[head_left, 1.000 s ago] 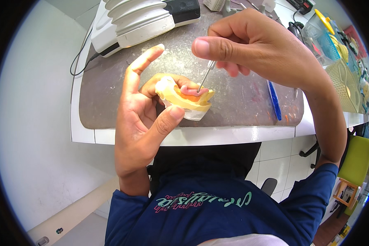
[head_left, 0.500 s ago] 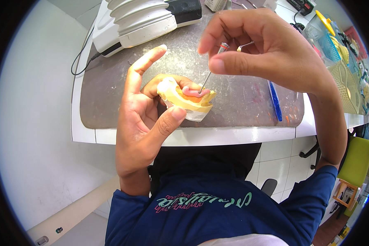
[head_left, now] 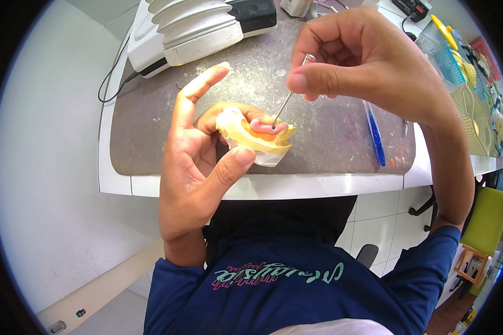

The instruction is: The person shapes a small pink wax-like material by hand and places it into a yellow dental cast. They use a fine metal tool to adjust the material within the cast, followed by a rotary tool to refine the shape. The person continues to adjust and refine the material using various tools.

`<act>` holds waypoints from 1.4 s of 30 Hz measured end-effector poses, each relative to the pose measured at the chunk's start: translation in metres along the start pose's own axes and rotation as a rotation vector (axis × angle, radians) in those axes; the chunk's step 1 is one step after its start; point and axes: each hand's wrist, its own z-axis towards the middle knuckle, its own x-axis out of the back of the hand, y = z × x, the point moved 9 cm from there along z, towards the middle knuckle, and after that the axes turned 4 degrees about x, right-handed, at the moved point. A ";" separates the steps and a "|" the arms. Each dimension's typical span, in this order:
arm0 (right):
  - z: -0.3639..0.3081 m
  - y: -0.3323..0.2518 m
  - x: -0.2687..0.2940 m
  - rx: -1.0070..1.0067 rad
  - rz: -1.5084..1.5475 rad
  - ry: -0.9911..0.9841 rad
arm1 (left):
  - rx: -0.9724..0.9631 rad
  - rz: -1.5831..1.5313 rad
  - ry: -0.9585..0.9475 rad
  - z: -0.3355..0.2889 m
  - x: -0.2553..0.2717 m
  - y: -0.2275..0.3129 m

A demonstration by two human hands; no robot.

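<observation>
In my left hand (head_left: 193, 167) is a dental model (head_left: 246, 135) of yellow stone on a whitish base, held between the thumb and fingers above the table. The index finger is stretched up, off the model. A strip of pink gum material (head_left: 265, 127) lies along the model's ridge, with orange-tan stone beside it and a small dark hole near its right end. My right hand (head_left: 346, 72) pinches the silvery handle of a thin dental screwdriver (head_left: 285, 106), which has a red ring. Its shaft slants down to the pink strip, with the tip at or close to the hole.
At the back left stands a white machine with a ribbed hose (head_left: 193, 25). A blue-handled tool (head_left: 376, 137) lies on the dark mat (head_left: 330, 145) to the right. Baskets (head_left: 468, 114) full of small items line the right side. A green chair (head_left: 482, 223) stands beyond.
My right hand's loosely curled fingers have closed on the screwdriver's handle, and the hand has shifted slightly right. The shaft leans a little more to the right. My left hand and model have barely moved.
</observation>
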 end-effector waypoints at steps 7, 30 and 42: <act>-0.001 0.002 -0.004 0.073 -0.070 0.037 | 0.022 -0.026 0.010 -0.001 0.000 -0.001; 0.003 -0.010 -0.004 0.163 -0.208 0.086 | 0.075 -0.007 0.076 -0.002 0.006 -0.002; 0.011 -0.007 -0.005 0.117 -0.144 -0.012 | 0.062 0.006 0.068 -0.001 0.006 0.000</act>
